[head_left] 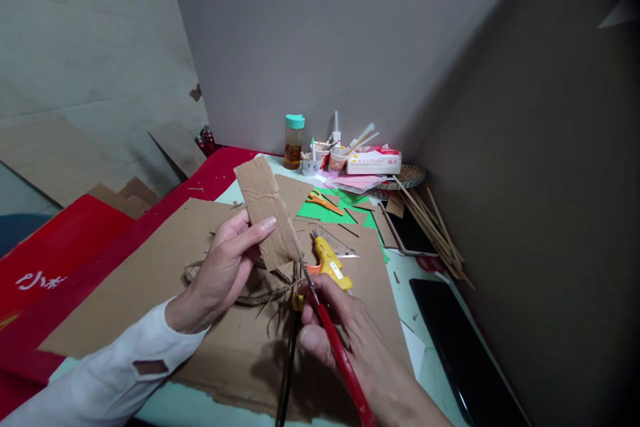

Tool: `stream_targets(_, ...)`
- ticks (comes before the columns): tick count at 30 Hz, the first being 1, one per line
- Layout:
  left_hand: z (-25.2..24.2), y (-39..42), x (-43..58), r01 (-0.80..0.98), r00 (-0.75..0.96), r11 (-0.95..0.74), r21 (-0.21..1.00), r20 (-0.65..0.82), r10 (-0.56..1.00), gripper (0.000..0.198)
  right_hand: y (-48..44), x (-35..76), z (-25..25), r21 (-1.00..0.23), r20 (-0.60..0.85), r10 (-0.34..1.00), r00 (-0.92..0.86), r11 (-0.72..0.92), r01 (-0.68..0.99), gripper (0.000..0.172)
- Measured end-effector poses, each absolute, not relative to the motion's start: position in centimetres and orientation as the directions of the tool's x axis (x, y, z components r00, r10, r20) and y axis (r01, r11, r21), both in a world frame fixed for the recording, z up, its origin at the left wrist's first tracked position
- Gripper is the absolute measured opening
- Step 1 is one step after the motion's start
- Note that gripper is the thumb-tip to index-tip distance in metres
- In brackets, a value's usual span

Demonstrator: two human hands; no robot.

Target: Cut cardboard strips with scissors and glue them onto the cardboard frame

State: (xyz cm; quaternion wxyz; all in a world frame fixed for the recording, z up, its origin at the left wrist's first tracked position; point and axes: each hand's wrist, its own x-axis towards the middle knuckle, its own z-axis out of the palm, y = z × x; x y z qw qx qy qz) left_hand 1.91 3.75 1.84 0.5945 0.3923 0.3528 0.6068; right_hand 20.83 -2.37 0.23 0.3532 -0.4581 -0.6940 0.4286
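- Above the large cardboard sheet (140,280), a cardboard strip (265,197) hung tilted in the air, pinched by the left hand (227,260), thumb flat on its face and fingers behind.
- Creases crossed the strip near its upper part, so too hard a squeeze might have buckled it there.
- At its lower right edge stood the slim metal tip of a red-handled tool (337,350); whether they touched, I could not tell.
- The right hand (357,327) had its fingers curled round that tool; how firmly was unclear. A slip could have torn the edge or jabbed the left fingers, since nothing backed the strip.
- Just below lay a tangle of brown strips (260,299), which a dropping wrist could have snagged or crushed.
- Beside the right hand lay a yellow glue gun (334,265), its black cord (287,367) running toward the near edge; a sideways knock or a tug could have shifted it, and a hot nozzle, if it was on, might have burned a knuckle.
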Motion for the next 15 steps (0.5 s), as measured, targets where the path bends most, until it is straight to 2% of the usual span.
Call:
stream_targets(5,1.7,3.61,1.86,-0.417,0.074,0.003,0.909,0.031,0.997,0.031,-2.39,20.79,0.43,-0.925,0.013,0.935,-0.355,0.146,0.351,0.031)
stream_targets(15,1.39,2.98,2.11,-0.35,0.253,0.174,0.92,-0.086,0.964,0.021,-2.18,20.86,0.31,-0.928,0.034,0.943,-0.33,0.153,0.34,0.03)
